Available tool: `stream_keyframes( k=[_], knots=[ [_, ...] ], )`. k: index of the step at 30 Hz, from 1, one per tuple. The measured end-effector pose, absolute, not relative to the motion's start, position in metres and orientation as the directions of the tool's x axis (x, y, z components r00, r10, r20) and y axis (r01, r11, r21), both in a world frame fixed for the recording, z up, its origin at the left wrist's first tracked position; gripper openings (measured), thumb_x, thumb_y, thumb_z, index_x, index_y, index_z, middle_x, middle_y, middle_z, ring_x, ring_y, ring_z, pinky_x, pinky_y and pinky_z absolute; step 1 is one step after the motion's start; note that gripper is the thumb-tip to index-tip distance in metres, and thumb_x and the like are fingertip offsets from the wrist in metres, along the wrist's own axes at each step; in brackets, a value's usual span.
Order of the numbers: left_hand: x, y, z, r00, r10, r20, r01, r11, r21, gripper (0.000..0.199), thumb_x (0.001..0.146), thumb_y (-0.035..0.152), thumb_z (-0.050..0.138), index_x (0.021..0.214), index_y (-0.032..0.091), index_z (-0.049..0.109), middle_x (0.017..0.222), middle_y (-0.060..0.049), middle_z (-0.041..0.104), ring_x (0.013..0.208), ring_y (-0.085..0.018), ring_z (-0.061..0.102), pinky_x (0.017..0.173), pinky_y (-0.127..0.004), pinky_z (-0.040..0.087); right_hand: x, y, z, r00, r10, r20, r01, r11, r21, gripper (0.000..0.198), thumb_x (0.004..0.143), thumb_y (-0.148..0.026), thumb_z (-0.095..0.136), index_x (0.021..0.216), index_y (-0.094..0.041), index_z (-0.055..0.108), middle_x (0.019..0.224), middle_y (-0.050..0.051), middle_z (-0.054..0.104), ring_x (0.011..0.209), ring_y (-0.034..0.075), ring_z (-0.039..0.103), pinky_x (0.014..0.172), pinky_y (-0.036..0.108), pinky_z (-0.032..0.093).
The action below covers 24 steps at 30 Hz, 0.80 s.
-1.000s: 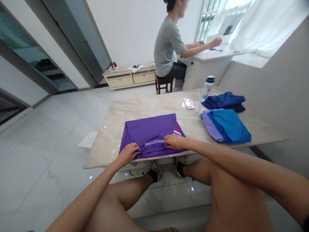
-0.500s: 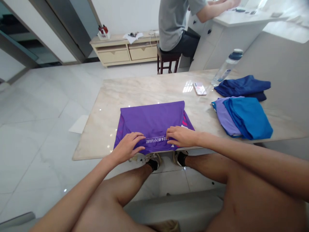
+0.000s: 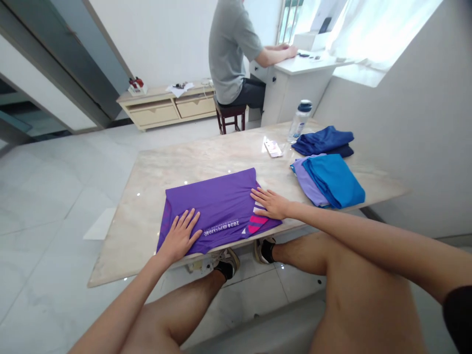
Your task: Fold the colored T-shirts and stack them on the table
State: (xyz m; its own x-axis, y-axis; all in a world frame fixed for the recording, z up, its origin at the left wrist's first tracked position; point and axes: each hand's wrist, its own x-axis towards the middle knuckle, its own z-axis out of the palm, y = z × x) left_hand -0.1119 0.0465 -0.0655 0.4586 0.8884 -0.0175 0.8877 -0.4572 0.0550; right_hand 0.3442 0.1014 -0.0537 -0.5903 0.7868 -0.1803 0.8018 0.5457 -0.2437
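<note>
Through the head camera I had the purple garment (image 3: 212,196) spread along the near edge of the counter (image 3: 120,236), its pale lettering upside down to me. Both hands were open, palms down, fingers apart, gripping nothing: the left hand (image 3: 180,236) rested on the cloth's left part, the right hand (image 3: 271,202) on its right side, covering some of the striped panel. Just beyond the right forearm sat a bright blue folded garment (image 3: 337,179) over a lavender one (image 3: 310,179), with a navy garment (image 3: 324,141) behind. A phone (image 3: 273,148) and a clear bottle (image 3: 299,123) stood farther back, near the navy cloth. Past the counter, a person in a grey shirt (image 3: 230,49) sat on a dark stool (image 3: 231,117) at a white desk (image 3: 291,93), beside a low cabinet (image 3: 157,114).
</note>
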Motion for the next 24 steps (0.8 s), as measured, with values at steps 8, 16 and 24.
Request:
stream_keyframes(
  k=[8, 16, 24],
  knots=[
    [-0.080, 0.053, -0.002, 0.137, 0.985, -0.103, 0.988, -0.127, 0.092, 0.039, 0.106, 0.042, 0.057, 0.136, 0.020, 0.069, 0.145, -0.017, 0.070, 0.137, -0.035, 0.064, 0.116, -0.047, 0.052, 0.371, 0.064, -0.003, -0.465, 0.855, -0.231, 0.885, 0.443, -0.145, 0.042, 0.108, -0.036, 0.057, 0.141, -0.014, 0.071, 0.139, 0.023, 0.070, 0.131, 0.038, 0.067, 0.112, 0.047, 0.052],
    [-0.110, 0.066, 0.007, -0.340, 0.923, -0.180, 0.923, 0.364, 0.124, 0.026, 0.093, 0.036, 0.069, 0.109, 0.016, 0.075, 0.112, -0.020, 0.083, 0.114, -0.039, 0.078, 0.095, -0.042, 0.059, 0.358, 0.079, 0.004, -0.231, 0.952, -0.203, 0.934, 0.159, -0.319, 0.030, 0.105, -0.026, 0.055, 0.114, -0.017, 0.083, 0.124, 0.019, 0.080, 0.116, 0.031, 0.075, 0.094, 0.032, 0.054],
    [-0.134, 0.120, -0.011, -0.444, 0.888, -0.123, 0.818, 0.458, 0.348, 0.030, 0.096, 0.042, 0.068, 0.109, 0.018, 0.079, 0.115, -0.014, 0.085, 0.111, -0.030, 0.080, 0.092, -0.032, 0.059, 0.342, 0.168, -0.020, 0.044, 0.980, -0.194, 0.891, -0.126, -0.437, 0.036, 0.106, -0.033, 0.057, 0.118, -0.014, 0.085, 0.124, 0.018, 0.083, 0.122, 0.032, 0.076, 0.104, 0.033, 0.052]
  ],
)
